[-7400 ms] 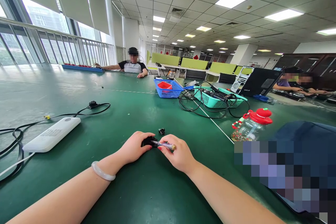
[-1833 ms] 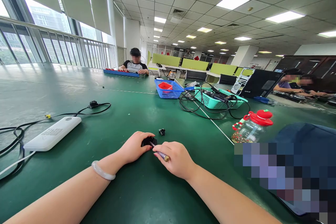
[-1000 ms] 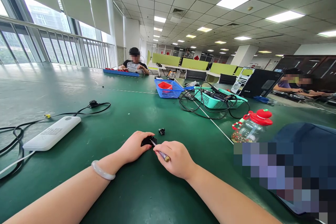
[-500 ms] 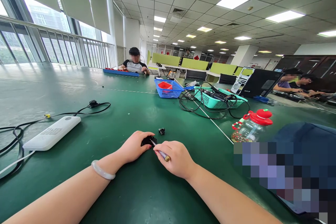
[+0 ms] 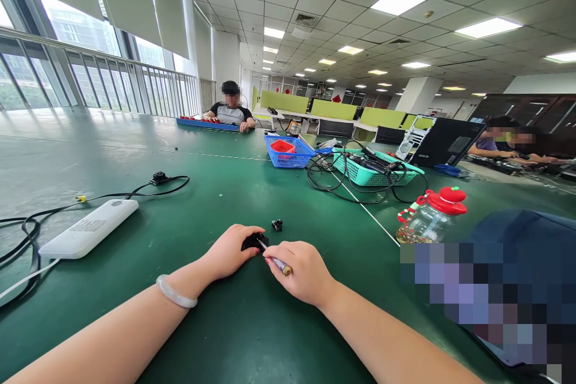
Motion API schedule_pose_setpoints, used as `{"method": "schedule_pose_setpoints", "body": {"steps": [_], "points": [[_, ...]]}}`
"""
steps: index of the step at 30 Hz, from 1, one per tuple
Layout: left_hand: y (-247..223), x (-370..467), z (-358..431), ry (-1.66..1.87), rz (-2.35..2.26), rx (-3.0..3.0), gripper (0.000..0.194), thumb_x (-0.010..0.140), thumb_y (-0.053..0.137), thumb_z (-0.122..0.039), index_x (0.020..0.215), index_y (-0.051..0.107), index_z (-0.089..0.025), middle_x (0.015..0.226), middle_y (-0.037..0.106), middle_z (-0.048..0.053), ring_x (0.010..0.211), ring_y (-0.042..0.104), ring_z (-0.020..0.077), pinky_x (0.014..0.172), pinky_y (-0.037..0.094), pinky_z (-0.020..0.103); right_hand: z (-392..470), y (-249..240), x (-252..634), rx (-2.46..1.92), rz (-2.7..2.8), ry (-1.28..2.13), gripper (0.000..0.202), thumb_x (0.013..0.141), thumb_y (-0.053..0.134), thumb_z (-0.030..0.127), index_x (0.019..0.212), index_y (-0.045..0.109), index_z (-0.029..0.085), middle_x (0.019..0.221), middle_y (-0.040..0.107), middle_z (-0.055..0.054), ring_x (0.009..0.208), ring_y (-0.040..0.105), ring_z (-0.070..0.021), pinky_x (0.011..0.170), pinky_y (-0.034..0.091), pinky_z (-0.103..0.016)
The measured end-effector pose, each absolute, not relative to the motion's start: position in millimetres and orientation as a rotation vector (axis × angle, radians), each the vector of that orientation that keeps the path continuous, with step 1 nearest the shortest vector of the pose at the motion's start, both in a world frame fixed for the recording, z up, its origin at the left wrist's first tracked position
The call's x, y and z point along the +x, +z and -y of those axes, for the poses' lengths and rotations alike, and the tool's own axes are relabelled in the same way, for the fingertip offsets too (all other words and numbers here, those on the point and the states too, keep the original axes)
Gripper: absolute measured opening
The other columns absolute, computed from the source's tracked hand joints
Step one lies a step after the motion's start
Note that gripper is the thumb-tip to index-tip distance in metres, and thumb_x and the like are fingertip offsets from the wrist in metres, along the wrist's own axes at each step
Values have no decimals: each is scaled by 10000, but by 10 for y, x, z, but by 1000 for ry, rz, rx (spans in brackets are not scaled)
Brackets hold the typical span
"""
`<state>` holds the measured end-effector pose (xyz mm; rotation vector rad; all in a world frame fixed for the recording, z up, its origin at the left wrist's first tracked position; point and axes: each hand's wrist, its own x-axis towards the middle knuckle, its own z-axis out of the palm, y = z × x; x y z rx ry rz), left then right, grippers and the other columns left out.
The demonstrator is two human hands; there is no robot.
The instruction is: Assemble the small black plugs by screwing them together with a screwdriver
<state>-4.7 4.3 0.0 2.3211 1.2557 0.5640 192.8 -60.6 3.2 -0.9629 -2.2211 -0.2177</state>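
My left hand [image 5: 231, 250] is closed around a small black part [image 5: 252, 242] on the green tabletop [image 5: 234, 336], thumb on the near side and fingers on the far side. In my right hand [image 5: 299, 270] is a screwdriver [image 5: 283, 267] with a thin metal shaft, held in a pinch and slanting down to the left. Its tip meets the black part; my fingers cover some of the handle. Just beyond both hands lies another small black piece [image 5: 277, 225], touched by neither. The exact kind of the black parts cannot be made out.
At left lie a white power bank [image 5: 90, 228] and black cables. Ahead stand a blue basket [image 5: 288, 159] and a green basket [image 5: 373, 177] with cords. A red-lidded bottle [image 5: 427, 222] and dark cloth [image 5: 526, 234] are on the right. A person [image 5: 231, 111] sits across the table.
My hands, the screwdriver and the black part look nearly unmoved. Across the table, the other person's hand has lowered to the table edge.
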Motion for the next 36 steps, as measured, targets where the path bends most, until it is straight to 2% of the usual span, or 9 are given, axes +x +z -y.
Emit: {"method": "schedule_pose_setpoints", "body": {"steps": [36], "points": [[-17, -53, -42, 567, -1268, 2303, 429, 819, 585, -304, 1248, 584, -283, 1199, 643, 53, 1181, 530, 253, 1044, 425, 426, 595, 22, 1919, -925, 2189, -224, 117, 906, 527, 224, 910, 644, 212, 707, 669, 16, 571, 557, -113, 587, 361, -246]]}}
